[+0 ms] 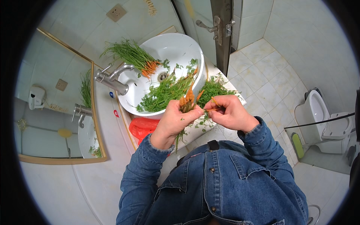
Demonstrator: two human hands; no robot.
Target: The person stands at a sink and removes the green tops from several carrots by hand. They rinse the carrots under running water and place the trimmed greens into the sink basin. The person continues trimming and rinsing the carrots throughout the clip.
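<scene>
My left hand (pixel 177 118) grips a bunch of small orange carrots (pixel 188 97), roots pointing up and green stems hanging below the palm. Close beside it, my right hand (pixel 232 112) pinches a thin orange root (pixel 215 105) between thumb and fingers, near the left thumb tip. Under the hands, a white washbasin (pixel 185 45) holds loose carrot greens (pixel 163 92). At its far left, a bundle of carrots with trimmed green stems (pixel 132 57) rests across the rim, orange roots inside. More feathery greens (pixel 216 87) are heaped on the counter right of the basin.
A metal tap (pixel 112 80) stands left of the basin, near a mirror (pixel 64 112). A red plastic bag (pixel 143 126) lies by the basin's near side. Beyond the counter are a door with a lever handle (pixel 209 26) and a toilet (pixel 317 109). Leaf scraps litter the counter edge.
</scene>
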